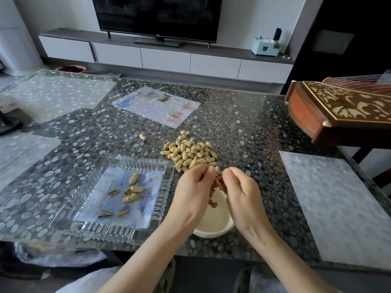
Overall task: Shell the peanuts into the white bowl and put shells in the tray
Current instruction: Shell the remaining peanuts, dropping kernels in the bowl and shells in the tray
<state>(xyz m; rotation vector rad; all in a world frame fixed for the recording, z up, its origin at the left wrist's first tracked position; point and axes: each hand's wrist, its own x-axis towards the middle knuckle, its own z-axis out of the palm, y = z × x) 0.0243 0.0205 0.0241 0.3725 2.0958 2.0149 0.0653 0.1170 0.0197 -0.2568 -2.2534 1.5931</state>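
Head view: a person's left hand (193,187) and right hand (243,192) meet above the white bowl (213,233), each pinching one side of a split peanut (219,179) between curled fingers and thumb. Reddish skins show in the gap between the hands, and a few kernels (212,203) lie in the bowl directly below. The bowl stands at the near edge of the table (243,127), just beside the right rim of the glass tray (105,232), where a handful of shells (132,192) lie on a patterned sheet. The pile of peanuts (190,153) sits just beyond the hands, with a stray peanut (143,137) off to its left, so the job looks to be at an early stage. The step in hand appears to be prying the halves apart. It is best done low over the bowl, open side tipped down, so the kernels drop inside rather than onto the table. Whether any kernel is lodged in the halves cannot be told. Once emptied, the halves belong in the tray to the left.
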